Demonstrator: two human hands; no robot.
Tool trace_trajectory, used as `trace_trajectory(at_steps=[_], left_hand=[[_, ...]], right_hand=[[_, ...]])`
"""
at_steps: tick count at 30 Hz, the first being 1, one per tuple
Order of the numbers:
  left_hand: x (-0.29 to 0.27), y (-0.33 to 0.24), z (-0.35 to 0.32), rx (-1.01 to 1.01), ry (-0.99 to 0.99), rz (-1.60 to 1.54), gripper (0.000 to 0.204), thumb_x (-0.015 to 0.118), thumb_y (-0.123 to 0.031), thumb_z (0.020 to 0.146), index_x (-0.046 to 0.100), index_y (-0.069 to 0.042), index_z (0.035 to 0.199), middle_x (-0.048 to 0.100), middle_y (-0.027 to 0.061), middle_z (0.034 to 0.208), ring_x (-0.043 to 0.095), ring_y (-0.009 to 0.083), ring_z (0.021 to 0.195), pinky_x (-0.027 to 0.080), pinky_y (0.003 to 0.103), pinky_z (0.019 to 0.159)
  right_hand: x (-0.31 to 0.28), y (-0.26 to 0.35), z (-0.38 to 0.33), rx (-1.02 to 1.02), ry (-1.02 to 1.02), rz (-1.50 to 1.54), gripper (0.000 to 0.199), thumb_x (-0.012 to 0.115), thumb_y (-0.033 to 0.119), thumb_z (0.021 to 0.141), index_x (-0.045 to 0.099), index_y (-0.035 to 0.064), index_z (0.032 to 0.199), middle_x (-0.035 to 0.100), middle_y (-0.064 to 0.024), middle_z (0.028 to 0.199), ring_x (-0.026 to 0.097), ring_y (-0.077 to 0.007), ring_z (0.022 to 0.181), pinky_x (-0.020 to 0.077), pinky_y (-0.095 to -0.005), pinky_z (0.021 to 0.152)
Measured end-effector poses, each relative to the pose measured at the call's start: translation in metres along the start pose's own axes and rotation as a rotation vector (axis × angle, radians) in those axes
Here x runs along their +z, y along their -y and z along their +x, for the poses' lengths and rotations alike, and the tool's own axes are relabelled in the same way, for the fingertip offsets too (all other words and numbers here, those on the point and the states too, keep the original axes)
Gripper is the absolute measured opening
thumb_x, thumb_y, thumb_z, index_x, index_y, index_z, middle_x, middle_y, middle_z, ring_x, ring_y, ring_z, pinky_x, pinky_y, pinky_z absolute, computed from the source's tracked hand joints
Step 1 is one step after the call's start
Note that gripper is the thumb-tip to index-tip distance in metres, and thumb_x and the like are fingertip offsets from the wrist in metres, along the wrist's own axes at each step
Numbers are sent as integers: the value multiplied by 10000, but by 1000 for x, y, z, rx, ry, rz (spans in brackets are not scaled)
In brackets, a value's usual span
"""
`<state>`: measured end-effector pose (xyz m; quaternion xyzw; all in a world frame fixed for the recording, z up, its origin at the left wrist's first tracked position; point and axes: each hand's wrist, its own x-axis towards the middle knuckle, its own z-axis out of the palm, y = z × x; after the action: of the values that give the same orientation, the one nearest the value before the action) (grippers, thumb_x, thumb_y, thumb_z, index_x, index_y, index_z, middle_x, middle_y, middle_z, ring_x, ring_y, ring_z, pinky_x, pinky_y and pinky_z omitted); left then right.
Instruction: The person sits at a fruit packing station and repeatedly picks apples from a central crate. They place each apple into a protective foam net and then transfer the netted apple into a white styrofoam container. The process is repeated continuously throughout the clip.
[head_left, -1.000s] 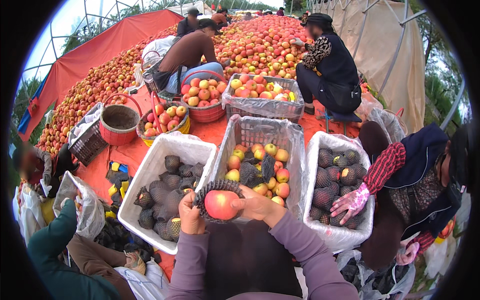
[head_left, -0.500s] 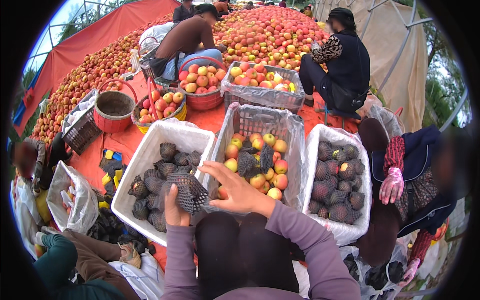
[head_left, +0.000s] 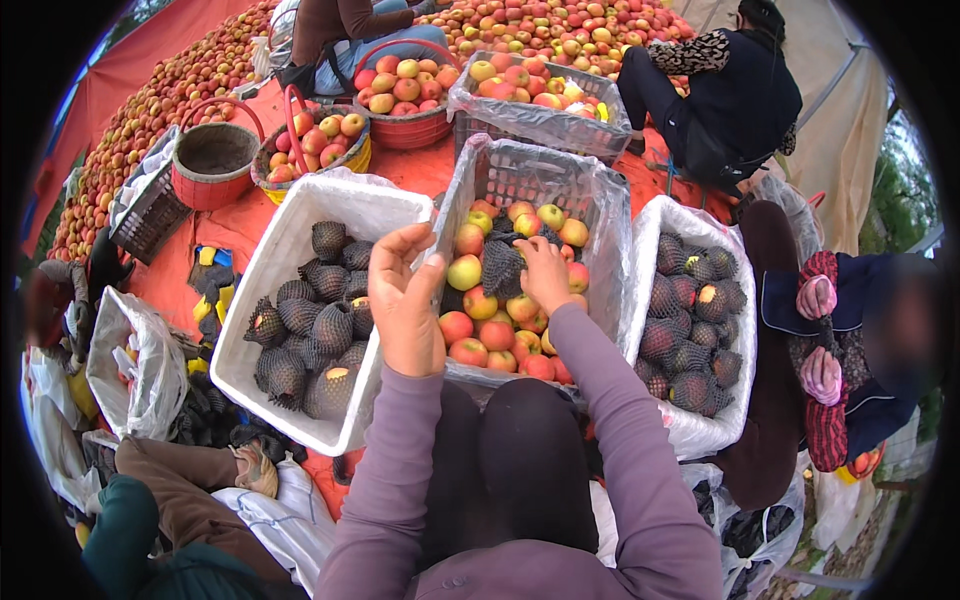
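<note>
My left hand (head_left: pixel 408 305) is raised between the white box and the middle crate, fingers loosely curled and thumb apart, holding nothing. My right hand (head_left: pixel 546 275) reaches into the grey plastic-lined crate (head_left: pixel 600 215), its fingers closed at the edge of a black foam net (head_left: pixel 502 268); the fingertips are partly hidden. Bare red and yellow apples (head_left: pixel 480 303) lie around the nets. At left, a white box (head_left: pixel 252 285) holds several apples in black nets (head_left: pixel 332 328), one netted apple (head_left: pixel 332 392) nearest me.
Another white box (head_left: pixel 640 290) of netted apples stands at right, beside a co-worker with pink gloves (head_left: pixel 818 296). Behind are a filled crate (head_left: pixel 600 140), red baskets (head_left: pixel 405 130) and a large apple heap (head_left: pixel 560 35). A co-worker's legs (head_left: pixel 190 490) are at lower left.
My left hand no longer holds the netted apple; one now lies at the near end of the left box. My right hand has moved forward into the middle crate. The view has tilted down.
</note>
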<state>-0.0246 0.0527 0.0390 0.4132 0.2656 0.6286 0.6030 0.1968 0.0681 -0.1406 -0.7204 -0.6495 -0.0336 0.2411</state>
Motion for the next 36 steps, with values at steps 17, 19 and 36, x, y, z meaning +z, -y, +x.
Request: trace_trajectory(at_steps=[17,19,36], left_hand=[[8,69,10,-571,323,9,592,654,-153,822,351,-3,1308,539,42,874,565,123,750,459,214,510],[10,74,4,-462,312,37,547,635,-113,824,383,-22,1301,549,37,892,569,117,748,452,213,503],[19,68,-6,-111,266,169,103,558,22,823,547,3,924,595,11,842,559,63,787,457,205,714]], right_hand=[[-130,77,-16,12,-159,824,247,599,-13,748,540,9,987,615,-99,900,629,-194,821,487,-290,728],[-148,78,-20,-39,-136,698,281,585,-11,730,537,15,1005,618,-97,917,626,-210,857,486,-311,757],[-142,72,-15,92,-71,886,231,635,81,803,582,11,1017,655,-120,856,640,-144,728,497,-267,633]])
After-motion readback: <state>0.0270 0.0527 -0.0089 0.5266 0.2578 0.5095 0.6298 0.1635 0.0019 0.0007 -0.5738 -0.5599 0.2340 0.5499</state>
